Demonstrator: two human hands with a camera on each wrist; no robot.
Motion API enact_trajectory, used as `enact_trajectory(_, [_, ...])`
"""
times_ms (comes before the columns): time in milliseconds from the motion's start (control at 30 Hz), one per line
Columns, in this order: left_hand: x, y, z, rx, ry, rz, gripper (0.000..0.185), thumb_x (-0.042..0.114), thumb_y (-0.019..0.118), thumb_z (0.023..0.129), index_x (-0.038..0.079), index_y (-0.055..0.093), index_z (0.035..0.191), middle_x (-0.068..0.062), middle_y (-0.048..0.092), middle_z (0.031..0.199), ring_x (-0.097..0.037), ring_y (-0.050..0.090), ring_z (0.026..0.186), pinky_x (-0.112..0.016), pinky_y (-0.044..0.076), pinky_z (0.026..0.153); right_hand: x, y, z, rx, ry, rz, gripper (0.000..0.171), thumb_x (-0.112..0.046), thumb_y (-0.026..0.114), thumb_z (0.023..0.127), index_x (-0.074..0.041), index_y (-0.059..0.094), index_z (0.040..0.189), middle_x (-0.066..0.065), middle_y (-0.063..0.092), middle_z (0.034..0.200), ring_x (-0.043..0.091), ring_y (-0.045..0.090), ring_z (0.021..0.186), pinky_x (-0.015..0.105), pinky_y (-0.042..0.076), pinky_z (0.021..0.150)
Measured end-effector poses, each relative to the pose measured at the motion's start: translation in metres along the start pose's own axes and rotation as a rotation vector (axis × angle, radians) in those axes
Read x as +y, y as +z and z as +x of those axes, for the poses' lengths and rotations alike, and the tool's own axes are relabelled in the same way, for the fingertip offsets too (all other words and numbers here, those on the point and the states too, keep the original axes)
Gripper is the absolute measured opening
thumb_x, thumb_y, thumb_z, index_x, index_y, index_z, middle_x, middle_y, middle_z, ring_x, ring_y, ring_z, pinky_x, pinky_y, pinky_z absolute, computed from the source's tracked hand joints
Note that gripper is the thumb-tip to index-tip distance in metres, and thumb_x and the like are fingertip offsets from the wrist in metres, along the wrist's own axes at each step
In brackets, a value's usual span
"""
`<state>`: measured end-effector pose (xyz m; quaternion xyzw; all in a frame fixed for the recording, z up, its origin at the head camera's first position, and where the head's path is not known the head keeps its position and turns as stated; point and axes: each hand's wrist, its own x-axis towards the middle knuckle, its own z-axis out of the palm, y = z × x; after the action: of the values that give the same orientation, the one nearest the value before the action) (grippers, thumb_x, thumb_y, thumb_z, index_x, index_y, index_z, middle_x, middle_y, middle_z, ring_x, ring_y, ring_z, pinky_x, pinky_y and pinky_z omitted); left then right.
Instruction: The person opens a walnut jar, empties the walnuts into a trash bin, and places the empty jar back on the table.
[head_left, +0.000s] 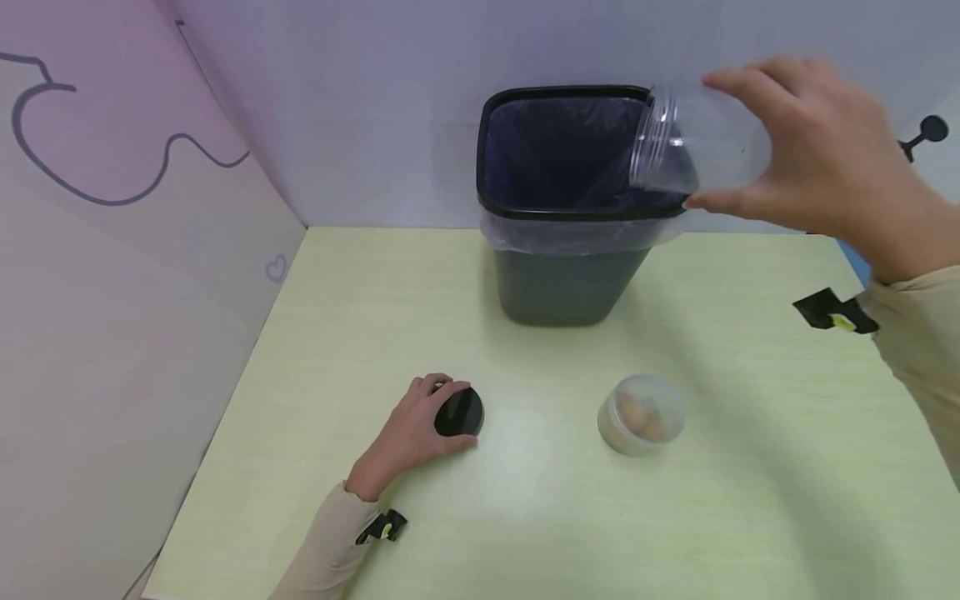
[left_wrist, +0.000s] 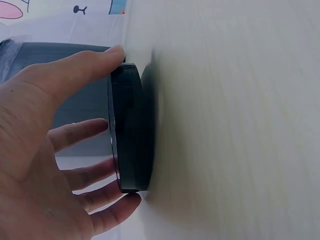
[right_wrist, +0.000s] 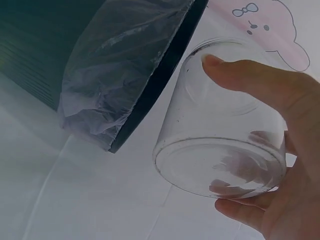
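Our right hand (head_left: 825, 158) grips an empty jar (head_left: 693, 142), tipped mouth-down over the bin (head_left: 525, 212); our left hand (head_left: 412, 433) pinches its black lid (head_left: 459, 412) on the table (head_left: 525, 517), kept aside.

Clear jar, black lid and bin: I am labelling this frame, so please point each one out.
clear jar (head_left: 701, 137), head view, its tilted side wall.
black lid (head_left: 459, 412), head view, its top face.
bin (head_left: 564, 287), head view, its front wall.
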<state>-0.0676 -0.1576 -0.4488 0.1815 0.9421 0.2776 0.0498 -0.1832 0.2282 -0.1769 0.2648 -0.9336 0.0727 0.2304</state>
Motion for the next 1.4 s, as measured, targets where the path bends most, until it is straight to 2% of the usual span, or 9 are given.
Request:
enact_trajectory(200, [-0.004,0.001,0.003,-0.011,0.030,0.025,0.070,0.045,0.082,0.068,0.018,0.058,0.128,-0.010,0.048,0.123,-0.027,0.044,0.107,-0.046,0.045,0.083,-0.005,-0.001,-0.014,0.035,0.065,0.113,0.102,-0.019,0.091,0.052,-0.011,0.043,0.141,0.023,0.050,0.128,0.041,0.044,0.112,0.057,0.036,0.093])
enact_trajectory(300, [-0.007,0.001,0.005,-0.013,0.041,0.038,0.070,0.045,0.082,0.068,0.018,0.057,0.128,-0.010,0.047,0.123,-0.027,0.043,0.108,-0.047,0.044,0.084,-0.009,-0.001,-0.019,0.076,0.088,0.198,0.104,-0.018,0.093,0.048,-0.012,0.045,0.140,0.018,0.053,0.126,0.035,0.047,0.105,0.039,0.036,0.094])
enact_trajectory(333, [-0.008,0.001,0.006,-0.013,0.044,0.044,0.071,0.044,0.082,0.068,0.018,0.057,0.128,-0.010,0.047,0.123,-0.028,0.043,0.108,-0.047,0.043,0.085,-0.010,-0.001,-0.021,0.094,0.087,0.222,0.105,-0.018,0.093,0.046,-0.012,0.045,0.139,0.017,0.054,0.124,0.033,0.047,0.102,0.037,0.035,0.093])
enact_trajectory(433, [-0.012,0.001,0.008,-0.013,0.046,0.060,0.071,0.044,0.082,0.068,0.018,0.057,0.129,-0.011,0.046,0.124,-0.029,0.042,0.110,-0.048,0.042,0.087,-0.014,0.003,-0.025,0.163,0.078,0.288,0.106,-0.016,0.094,0.042,-0.009,0.047,0.136,0.008,0.056,0.117,0.018,0.052,0.100,0.020,0.034,0.094])
enact_trajectory(567, [-0.015,-0.001,0.012,-0.018,0.049,0.072,0.072,0.045,0.081,0.068,0.018,0.055,0.130,-0.013,0.044,0.128,-0.031,0.040,0.114,-0.051,0.039,0.089,-0.021,0.011,-0.033,0.200,0.099,0.361,0.105,-0.011,0.094,0.042,-0.009,0.046,0.135,-0.007,0.051,0.114,0.001,0.051,0.101,0.013,0.037,0.093])
enact_trajectory(767, [-0.019,-0.011,0.013,0.009,0.031,0.055,0.071,0.044,0.081,0.070,0.016,0.055,0.131,-0.015,0.042,0.133,-0.035,0.038,0.120,-0.055,0.035,0.092,-0.033,0.029,-0.040,0.155,0.117,0.463,0.103,-0.010,0.091,0.046,-0.013,0.043,0.138,0.003,0.052,0.119,0.017,0.045,0.107,0.018,0.032,0.089])
enact_trajectory(1033, [-0.024,-0.020,0.011,0.033,0.006,0.014,0.069,0.041,0.080,0.073,0.015,0.054,0.131,-0.016,0.042,0.134,-0.036,0.036,0.123,-0.056,0.036,0.094,-0.044,0.062,-0.046,0.136,0.126,0.658,0.098,0.003,0.090,0.045,-0.004,0.045,0.132,0.001,0.053,0.117,0.007,0.047,0.107,0.021,0.033,0.091])
enact_trajectory(1267, [-0.025,-0.022,0.009,0.034,-0.007,-0.019,0.066,0.039,0.079,0.074,0.016,0.054,0.131,-0.015,0.042,0.134,-0.035,0.036,0.123,-0.056,0.039,0.092,-0.056,0.076,-0.061,0.076,0.187,0.772,0.092,0.003,0.089,0.052,-0.006,0.043,0.132,-0.001,0.052,0.115,0.010,0.048,0.109,0.022,0.035,0.091])
enact_trajectory(1400, [-0.024,-0.023,0.009,0.029,-0.003,-0.034,0.064,0.038,0.079,0.075,0.016,0.054,0.131,-0.015,0.042,0.134,-0.034,0.036,0.123,-0.055,0.039,0.092,-0.063,0.084,-0.071,0.055,0.175,0.859,0.091,0.005,0.088,0.054,-0.006,0.042,0.133,0.003,0.054,0.119,0.012,0.049,0.111,0.022,0.037,0.094])
